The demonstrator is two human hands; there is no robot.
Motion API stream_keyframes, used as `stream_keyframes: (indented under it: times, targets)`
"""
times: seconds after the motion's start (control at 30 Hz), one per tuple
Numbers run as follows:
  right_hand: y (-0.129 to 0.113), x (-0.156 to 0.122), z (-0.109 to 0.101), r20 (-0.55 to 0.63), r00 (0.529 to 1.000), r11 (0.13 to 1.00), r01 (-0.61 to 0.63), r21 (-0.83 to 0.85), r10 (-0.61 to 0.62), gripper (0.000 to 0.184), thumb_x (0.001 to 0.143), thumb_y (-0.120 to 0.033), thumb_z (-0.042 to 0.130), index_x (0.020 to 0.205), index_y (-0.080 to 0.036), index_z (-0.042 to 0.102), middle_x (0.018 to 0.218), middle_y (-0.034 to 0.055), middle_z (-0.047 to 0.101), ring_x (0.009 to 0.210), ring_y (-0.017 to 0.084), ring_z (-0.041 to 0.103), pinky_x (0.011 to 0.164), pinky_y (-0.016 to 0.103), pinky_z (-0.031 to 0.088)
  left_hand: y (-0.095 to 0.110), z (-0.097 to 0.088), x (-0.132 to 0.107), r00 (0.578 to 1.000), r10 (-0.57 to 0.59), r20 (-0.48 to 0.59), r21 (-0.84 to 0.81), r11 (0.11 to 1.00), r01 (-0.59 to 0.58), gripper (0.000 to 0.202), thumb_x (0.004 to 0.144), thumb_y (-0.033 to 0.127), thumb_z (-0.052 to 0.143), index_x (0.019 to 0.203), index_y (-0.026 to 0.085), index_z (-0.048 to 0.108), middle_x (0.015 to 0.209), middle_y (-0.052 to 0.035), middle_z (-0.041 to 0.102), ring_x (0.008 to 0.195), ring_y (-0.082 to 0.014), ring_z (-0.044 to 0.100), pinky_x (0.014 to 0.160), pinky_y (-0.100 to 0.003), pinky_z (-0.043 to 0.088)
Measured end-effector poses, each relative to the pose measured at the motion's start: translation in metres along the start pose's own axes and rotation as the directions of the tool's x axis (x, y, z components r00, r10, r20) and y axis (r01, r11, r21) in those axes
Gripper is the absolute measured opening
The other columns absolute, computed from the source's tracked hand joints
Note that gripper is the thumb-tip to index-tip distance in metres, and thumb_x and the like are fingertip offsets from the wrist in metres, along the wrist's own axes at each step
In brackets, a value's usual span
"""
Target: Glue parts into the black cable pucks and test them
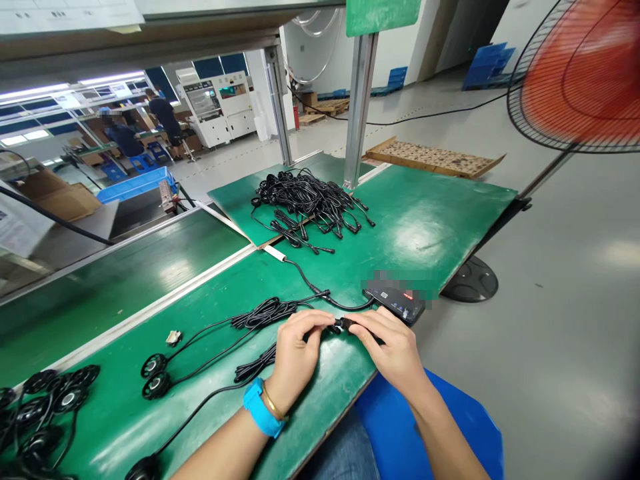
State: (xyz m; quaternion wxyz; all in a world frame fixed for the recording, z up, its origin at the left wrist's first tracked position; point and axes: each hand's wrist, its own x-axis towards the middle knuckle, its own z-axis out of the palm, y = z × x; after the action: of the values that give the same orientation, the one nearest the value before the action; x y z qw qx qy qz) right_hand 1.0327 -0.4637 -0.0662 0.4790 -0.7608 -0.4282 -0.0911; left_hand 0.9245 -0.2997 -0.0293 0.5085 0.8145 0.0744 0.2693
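My left hand (299,348) and my right hand (389,347) meet at the front edge of the green table (425,213). Each pinches one end of a small black connector (341,325) between fingertips. The left hand's cable (260,312) is bundled and runs left to two round black pucks (155,375). Beside the right hand lies a flat black box (397,300), and a black lead (320,290) runs from it toward the table's middle.
A heap of black cables (310,200) lies on a green board at the back. Several more pucks (45,400) sit at the left edge. A conveyor belt (115,280) runs along the left. A red fan (585,73) stands at the right. People work in the far left background.
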Motion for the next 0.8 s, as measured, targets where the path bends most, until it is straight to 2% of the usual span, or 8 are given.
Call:
stream_keyframes:
  times: [0.17,0.43,0.67,0.8]
  targets:
    - [-0.0016,0.0017,0.0011,-0.003,1.000,1.000,-0.004,-0.029,0.004,0.017,0.097,-0.034,0.061,0.107,-0.029,0.074,0.099,0.0014,0.074,0.083,0.020,0.062,0.076,0.037,0.050,-0.0020,-0.0007,-0.0040,0.993,0.120,-0.001,0.141,0.983,-0.119,0.028,0.092,0.007,0.053,0.097,0.024,0.075,0.101,-0.0035,0.077,0.097,-0.0189,0.071,0.091,-0.036,0.053]
    - [0.0007,0.0029,0.0000,0.018,1.000,1.000,0.006,-0.017,-0.005,0.020,0.097,-0.039,0.060,0.105,-0.028,0.074,0.099,0.0032,0.074,0.085,0.021,0.065,0.079,0.038,0.052,0.0000,0.0013,-0.0019,0.996,0.084,0.029,0.037,0.996,-0.085,0.016,0.090,0.014,0.063,0.092,0.022,0.076,0.094,-0.0057,0.077,0.088,-0.0182,0.072,0.083,-0.030,0.058]
    - [0.0048,0.0000,-0.0027,0.048,0.998,0.999,0.039,0.037,-0.041,0.015,0.097,-0.031,0.061,0.107,-0.029,0.073,0.099,0.0014,0.073,0.085,0.019,0.064,0.075,0.035,0.052,0.0015,0.0029,-0.0048,0.987,0.161,0.009,0.050,0.986,-0.161,0.021,0.091,0.008,0.059,0.092,0.021,0.076,0.095,-0.0061,0.077,0.090,-0.0166,0.072,0.083,-0.028,0.058]
    - [0.0057,-0.0004,-0.0026,0.045,0.998,0.998,0.035,0.046,-0.037,0.015,0.097,-0.032,0.062,0.106,-0.028,0.073,0.098,0.0019,0.073,0.085,0.020,0.065,0.077,0.036,0.051,0.0022,0.0032,-0.0058,0.990,0.138,0.008,0.036,0.990,-0.139,0.022,0.090,0.006,0.060,0.090,0.020,0.076,0.093,-0.0060,0.077,0.089,-0.0168,0.072,0.082,-0.028,0.058]
